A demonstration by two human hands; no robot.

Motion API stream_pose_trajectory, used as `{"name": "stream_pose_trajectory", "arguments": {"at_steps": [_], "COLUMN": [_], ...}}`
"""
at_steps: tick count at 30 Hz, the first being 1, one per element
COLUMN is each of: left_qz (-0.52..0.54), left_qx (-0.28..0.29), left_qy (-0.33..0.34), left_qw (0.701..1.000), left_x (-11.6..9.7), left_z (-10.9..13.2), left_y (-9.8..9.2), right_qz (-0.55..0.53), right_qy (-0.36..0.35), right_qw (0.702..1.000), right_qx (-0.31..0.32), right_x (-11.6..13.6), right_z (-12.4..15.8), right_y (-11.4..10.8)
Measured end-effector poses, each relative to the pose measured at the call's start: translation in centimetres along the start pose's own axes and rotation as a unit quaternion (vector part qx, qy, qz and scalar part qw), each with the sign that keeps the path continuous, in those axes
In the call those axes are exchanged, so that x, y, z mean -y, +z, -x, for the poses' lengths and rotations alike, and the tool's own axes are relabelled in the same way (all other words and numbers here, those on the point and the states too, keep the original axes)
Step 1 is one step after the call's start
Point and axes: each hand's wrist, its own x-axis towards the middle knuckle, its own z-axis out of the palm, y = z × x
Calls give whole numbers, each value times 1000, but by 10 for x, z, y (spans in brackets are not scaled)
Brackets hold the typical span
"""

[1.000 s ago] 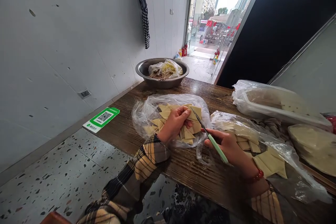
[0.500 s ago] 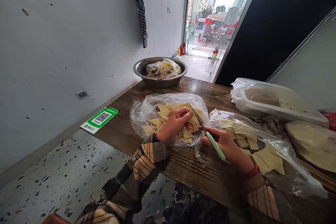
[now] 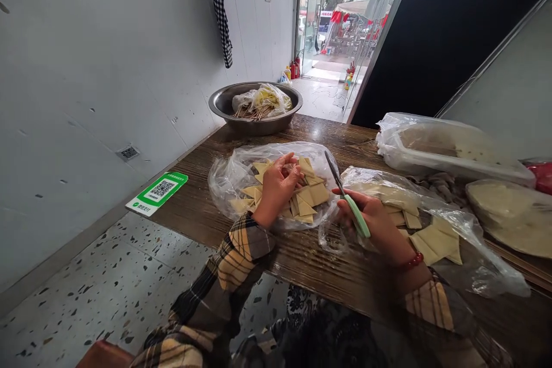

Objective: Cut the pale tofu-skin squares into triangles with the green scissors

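Observation:
My left hand (image 3: 278, 187) hovers over a pile of pale yellow triangular pieces (image 3: 305, 201), which look like cut tofu sheet. Its fingers are loosely curved, with the thumb apart from them, and I see nothing held. The pile lies on a clear plastic bag (image 3: 228, 181). To its right, my right hand (image 3: 375, 221) grips scissors (image 3: 357, 215) with light green handles. The blades point up and away, close together, with no piece between them. Larger uncut-looking pieces (image 3: 435, 241) lie in and on another clear bag (image 3: 483, 253) beside my right wrist.
A metal basin (image 3: 219, 104) with bagged skewers stands at the far end of the wooden table (image 3: 336, 282). A QR-code card (image 3: 159, 192) lies at the left edge. On the right are a bagged white tray (image 3: 457, 161), a dark cloth (image 3: 444, 187) and bagged round sheets (image 3: 509, 215).
My left hand has drawn back left from the blades and its fingers have loosened from the piece it held. The scissors have moved slightly right, tipping more upright. The view has shifted a little.

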Motion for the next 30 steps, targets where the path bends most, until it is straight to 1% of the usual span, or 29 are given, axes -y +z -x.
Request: {"name": "stream_pose_trajectory", "arguments": {"at_steps": [2,4,5,6,9,11,12,14,15,17,20,23,26,28,30], "left_qz": [-50,-139,-199,-265,-447,-524,-549,-580,-589,-596,-586,-551,-483,-412,-317], "left_qx": [-3,25,44,61,91,111,122,144,152,166,179,177,184,182,163], "left_qy": [31,76,103,131,192,206,210,217,220,222,214,199,187,166,121], "left_qw": [998,987,974,953,869,819,800,772,763,754,761,791,836,877,926], "left_x": [1,2,1,0,-3,-5,-6,-7,-7,-6,-5,-3,-2,-2,-4], "left_z": [1,2,4,5,8,9,10,12,13,14,14,12,8,4,2], "left_y": [-1,-2,-3,-3,-4,-4,-4,-4,-4,-2,0,0,-2,-5,-8], "right_qz": [-15,-31,-37,-42,-36,-28,-25,-21,-21,-26,-51,-70,-79,-89,-103], "right_qy": [1,10,14,18,19,17,15,15,16,17,14,11,5,3,1], "right_qw": [1000,999,999,999,999,999,1000,1000,1000,1000,999,997,997,996,995], "right_qx": [-5,-10,-11,-12,-12,-10,-9,-5,-4,-3,-7,-10,-13,-14,-15], "right_x": [2,3,3,3,2,1,0,-2,-3,-4,-4,-5,-7,-8,-9], "right_z": [1,0,0,0,-1,-2,-3,-3,-4,-4,-4,-6,-7,-7,-6], "right_y": [1,1,1,1,0,-1,-1,-2,-2,-1,0,-1,-2,-1,0]}}
